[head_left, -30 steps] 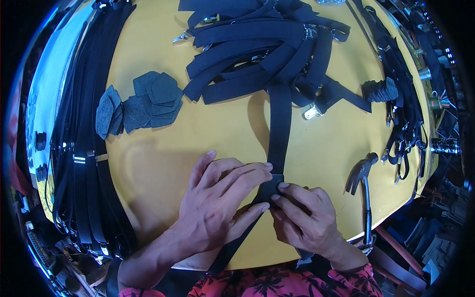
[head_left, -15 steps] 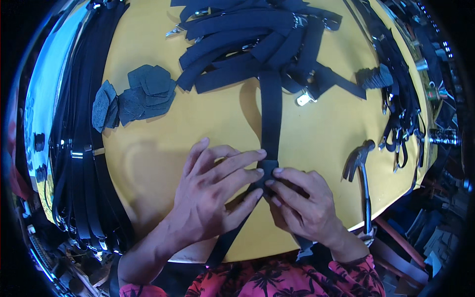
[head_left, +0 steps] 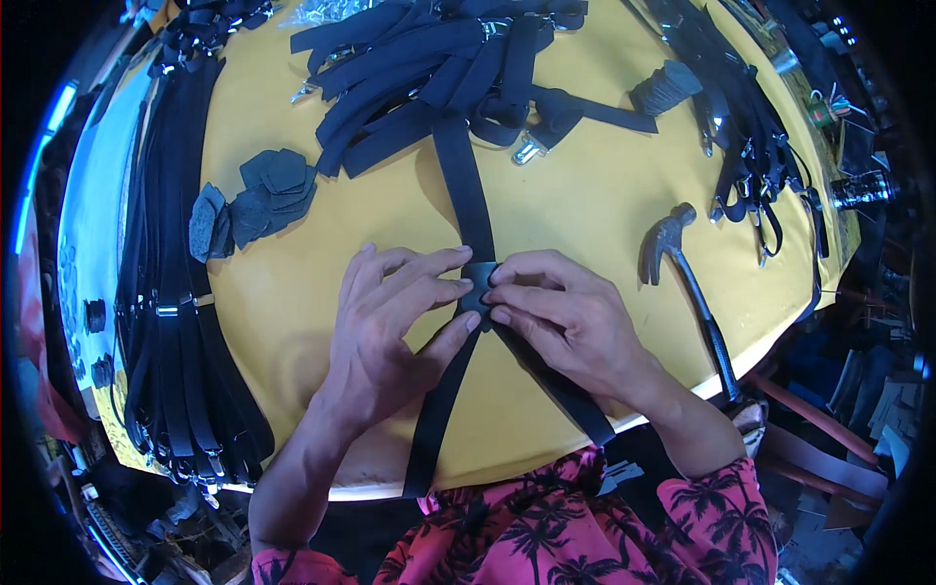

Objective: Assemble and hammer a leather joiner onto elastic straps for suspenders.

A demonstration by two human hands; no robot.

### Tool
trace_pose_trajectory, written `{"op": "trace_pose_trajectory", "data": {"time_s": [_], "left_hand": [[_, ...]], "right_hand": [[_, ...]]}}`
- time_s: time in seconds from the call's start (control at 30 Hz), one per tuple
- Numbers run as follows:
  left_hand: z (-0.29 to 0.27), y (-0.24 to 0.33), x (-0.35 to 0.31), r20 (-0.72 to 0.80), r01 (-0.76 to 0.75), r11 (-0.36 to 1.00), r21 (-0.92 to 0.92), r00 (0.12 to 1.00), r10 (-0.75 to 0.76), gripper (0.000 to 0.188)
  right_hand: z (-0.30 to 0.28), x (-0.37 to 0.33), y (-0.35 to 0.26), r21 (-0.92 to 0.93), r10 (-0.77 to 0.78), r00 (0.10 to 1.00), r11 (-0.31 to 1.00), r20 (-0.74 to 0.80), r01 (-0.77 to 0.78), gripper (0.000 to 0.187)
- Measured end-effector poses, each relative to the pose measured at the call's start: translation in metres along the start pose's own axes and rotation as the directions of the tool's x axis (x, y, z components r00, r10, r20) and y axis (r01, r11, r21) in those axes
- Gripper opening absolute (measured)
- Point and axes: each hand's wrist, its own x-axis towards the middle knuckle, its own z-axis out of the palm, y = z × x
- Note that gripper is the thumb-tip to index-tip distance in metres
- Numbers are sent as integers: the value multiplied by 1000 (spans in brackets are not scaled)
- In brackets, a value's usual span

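Observation:
Black elastic suspenders (head_left: 462, 195) lie in a Y on the yellow table, one strap running away from me and two running to the near edge. At their junction sits a small dark, leather-looking patch (head_left: 478, 283). My left hand (head_left: 395, 327) has its fingertips and thumb closed on the patch's left edge. From the other side, my right hand (head_left: 570, 317) pinches the patch's right edge, thumb and fingers pressed together. Fingertips hide part of the patch. The far strap's end runs into a heap of black suspenders (head_left: 390, 102) with metal clips.
A claw hammer (head_left: 694, 288) lies at right. Loose dark patches (head_left: 268, 190) are on the left, and a stack of them (head_left: 666, 88) at far right. Bundled black straps (head_left: 171, 361) line the left edge; more clipped straps (head_left: 746, 136) hang over the right side.
The whole view has shifted, so the table's things sit further left and higher. Both hands stay on the patch. The right near strap shows more from under my right hand.

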Motion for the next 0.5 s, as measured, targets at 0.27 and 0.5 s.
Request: {"op": "trace_pose_trajectory", "data": {"time_s": [0.27,0.5], "left_hand": [[0,1,0,-30,-12,1000,4,999,12,29],[2,0,0,-23,-13,1000,8,1000,13,28]], "right_hand": [[-4,7,-12,-63,73,997,996,37,-70,20],[-8,10,-7,-56,89,993,995,81,-85,22]]}}
